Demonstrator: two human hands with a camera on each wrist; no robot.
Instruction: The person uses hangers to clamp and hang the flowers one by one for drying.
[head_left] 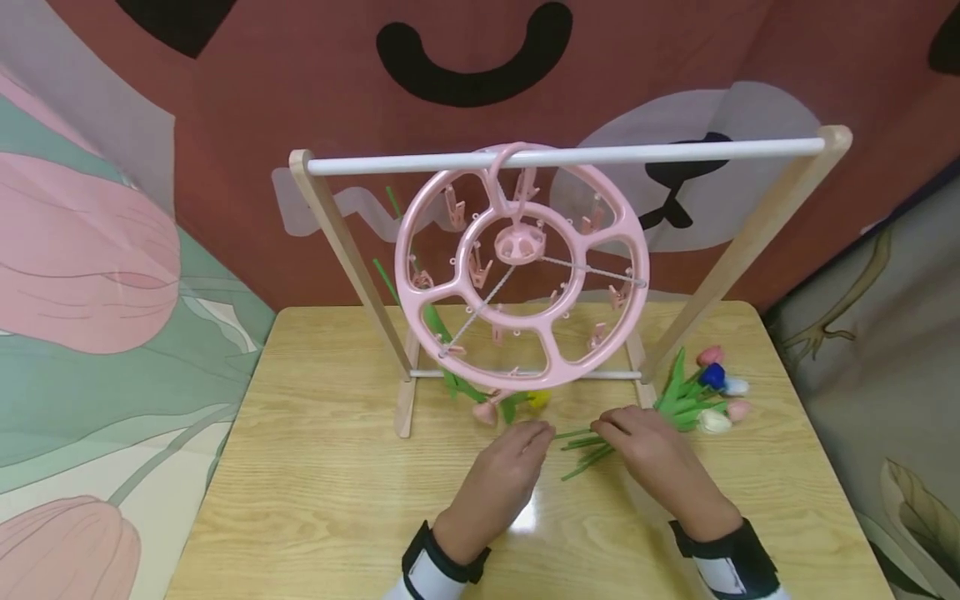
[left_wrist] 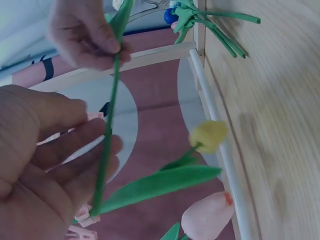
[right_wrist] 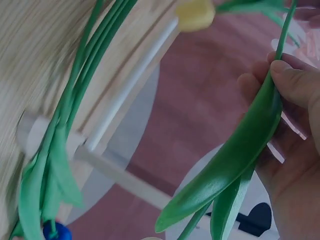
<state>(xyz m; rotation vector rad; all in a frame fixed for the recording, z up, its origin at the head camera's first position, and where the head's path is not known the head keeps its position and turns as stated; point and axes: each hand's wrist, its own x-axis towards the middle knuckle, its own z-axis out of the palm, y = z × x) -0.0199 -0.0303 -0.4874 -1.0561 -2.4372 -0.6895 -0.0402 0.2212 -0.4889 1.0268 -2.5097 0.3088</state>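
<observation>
1. Head view: pinching a slim green stem (head_left: 572,433) with the right hand (head_left: 663,458), its other end reaching toward the fingertips of the left hand (head_left: 498,475).
2. Head view: lying on the wooden tabletop (head_left: 322,483), just beyond the right hand, in a bundle of tulips (head_left: 682,406) with pink, blue and white heads, stems trailing back between both hands.
3. Head view: hooked over the white rail (head_left: 360,165) of a wooden stand (head_left: 744,254), beyond and above both hands, as a round pink hanger (head_left: 520,243) with small clips (head_left: 456,208). Beneath its near edge, just past the left hand, visible as a pink tulip (head_left: 485,412) and a yellow tulip (head_left: 538,399).
4. Left wrist view: spread loosely, in the left hand's case, with fingers behind the stem; cannot tell whether touching it. Gripped farther along by the right hand.
5. Right wrist view: held between right thumb and fingertips at the leaf base, with long green leaves (right_wrist: 225,155) drooping past the palm. Cannot make out the held flower's head.
</observation>
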